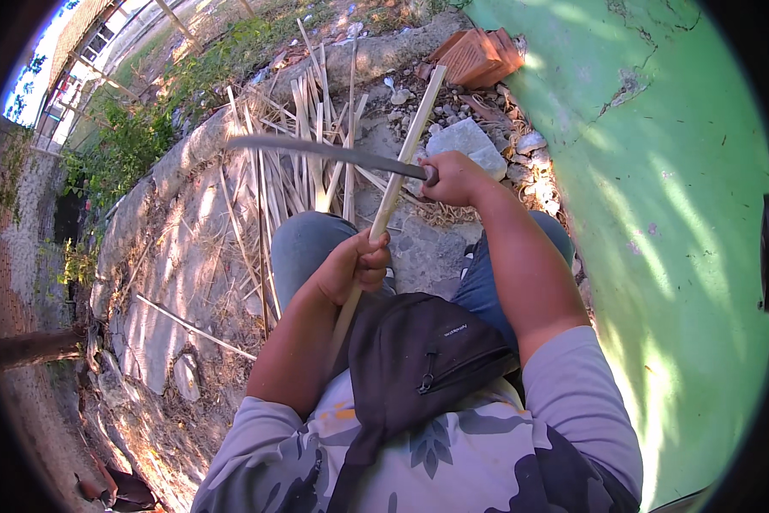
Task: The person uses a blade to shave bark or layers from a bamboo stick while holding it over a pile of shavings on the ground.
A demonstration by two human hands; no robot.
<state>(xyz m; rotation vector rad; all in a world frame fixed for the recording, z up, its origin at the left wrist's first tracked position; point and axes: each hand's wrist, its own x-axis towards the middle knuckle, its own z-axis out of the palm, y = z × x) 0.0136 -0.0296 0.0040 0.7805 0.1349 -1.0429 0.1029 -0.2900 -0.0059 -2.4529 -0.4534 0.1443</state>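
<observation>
My left hand (350, 267) is wrapped around a long pale bamboo strip (417, 124), which slants from my lap up and away to the right. In my closed right hand (458, 178) is the handle of a machete (316, 150). Its long, slightly curved grey blade reaches to the left and crosses the strip above my left hand. Whether the edge touches the strip I cannot tell. Beyond my knees a heap of split bamboo strips (302, 107) lies on the ground, partly hidden behind the blade.
A green wall (658, 188) rises close on my right. Terracotta bricks (478, 58) and a pale stone block (468, 147) sit ahead among rubble. A dark bag (414, 350) rests on my lap. One loose strip (196, 327) lies at left, near a flat stone (187, 377).
</observation>
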